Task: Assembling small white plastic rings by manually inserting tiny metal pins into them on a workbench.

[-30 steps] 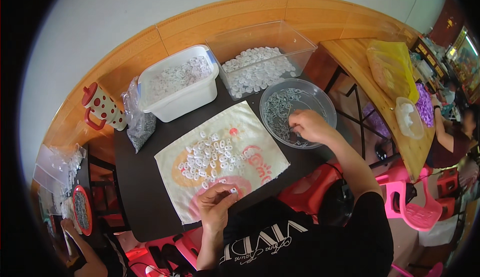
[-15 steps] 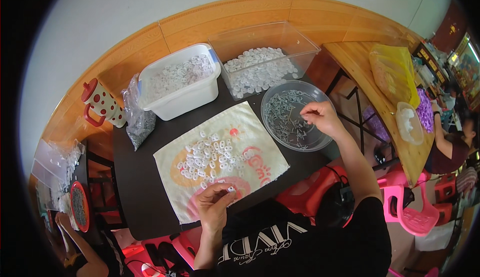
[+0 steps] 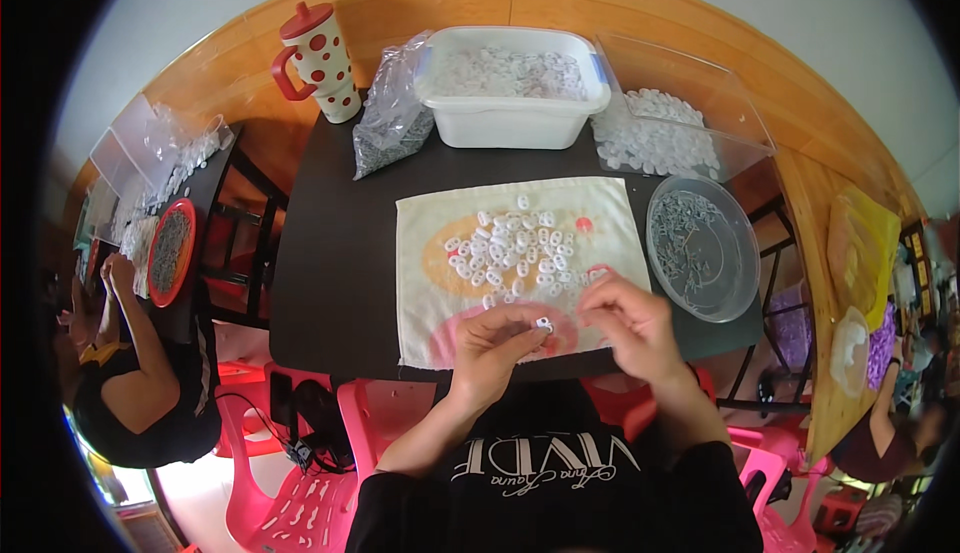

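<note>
My left hand (image 3: 490, 345) pinches a small white plastic piece (image 3: 544, 324) with dark holes between thumb and fingertips, over the near edge of the cloth. Close by on its right, my right hand (image 3: 637, 331) has its fingers drawn together. Whatever lies in that pinch is too small and blurred to make out. A loose pile of similar white two-holed plastic pieces (image 3: 515, 250) covers the middle of the cream patterned cloth (image 3: 612, 215). To the right of the cloth stands a round clear tub (image 3: 735, 278) holding many thin grey metal pins or screws (image 3: 683, 240).
Behind the cloth are a white bin (image 3: 515, 123) of small clear parts, a clear box (image 3: 735, 143) of white discs, a bag (image 3: 390, 123) of grey pieces and a spotted tumbler (image 3: 325, 63). Another person (image 3: 140, 373) sits at the left by a red tray (image 3: 168, 288).
My right hand has left the round tub and come left, near my left hand. The left hand still pinches the white piece. The whole view has turned, shifting the table rightward.
</note>
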Action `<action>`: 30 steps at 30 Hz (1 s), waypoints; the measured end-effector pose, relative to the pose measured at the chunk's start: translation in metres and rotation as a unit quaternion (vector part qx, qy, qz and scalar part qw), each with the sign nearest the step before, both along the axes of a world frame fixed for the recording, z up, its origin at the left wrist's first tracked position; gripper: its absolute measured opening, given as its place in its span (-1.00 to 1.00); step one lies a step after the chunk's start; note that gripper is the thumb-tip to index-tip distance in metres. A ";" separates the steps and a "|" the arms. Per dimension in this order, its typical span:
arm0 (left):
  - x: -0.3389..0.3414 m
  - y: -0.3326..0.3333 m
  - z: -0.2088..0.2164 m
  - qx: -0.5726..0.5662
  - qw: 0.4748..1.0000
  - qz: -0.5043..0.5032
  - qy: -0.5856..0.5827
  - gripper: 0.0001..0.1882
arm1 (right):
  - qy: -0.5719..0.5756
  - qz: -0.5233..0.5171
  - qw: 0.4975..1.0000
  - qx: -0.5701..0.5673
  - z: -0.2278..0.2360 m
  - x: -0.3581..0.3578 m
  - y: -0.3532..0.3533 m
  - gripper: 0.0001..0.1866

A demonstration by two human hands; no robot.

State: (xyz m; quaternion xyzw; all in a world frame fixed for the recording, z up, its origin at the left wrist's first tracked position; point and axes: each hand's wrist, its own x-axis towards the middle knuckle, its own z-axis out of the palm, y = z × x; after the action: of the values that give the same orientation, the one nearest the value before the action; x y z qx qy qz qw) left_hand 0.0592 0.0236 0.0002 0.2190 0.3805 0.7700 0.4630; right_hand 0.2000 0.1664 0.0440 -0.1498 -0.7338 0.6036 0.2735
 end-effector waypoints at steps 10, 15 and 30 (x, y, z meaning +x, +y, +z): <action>-0.007 -0.012 -0.006 0.021 0.999 0.026 -0.007 -0.77 | -0.008 0.005 0.995 0.102 -0.015 -0.030 -0.032 -0.96; -0.010 -0.015 -0.008 0.035 0.999 0.027 -0.010 -0.77 | -0.030 0.009 0.993 0.118 -0.012 -0.033 -0.037 -0.97; -0.009 -0.024 -0.010 0.009 0.976 0.112 0.187 -0.80 | -0.033 -0.024 0.985 0.170 -0.014 -0.043 -0.052 -0.92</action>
State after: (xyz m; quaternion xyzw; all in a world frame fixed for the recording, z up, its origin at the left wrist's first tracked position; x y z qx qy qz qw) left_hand 0.0499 0.0001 -0.0099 0.3190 0.4755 0.7657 0.2928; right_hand 0.1568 0.1144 0.0301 -0.1385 -0.8305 0.4578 0.2853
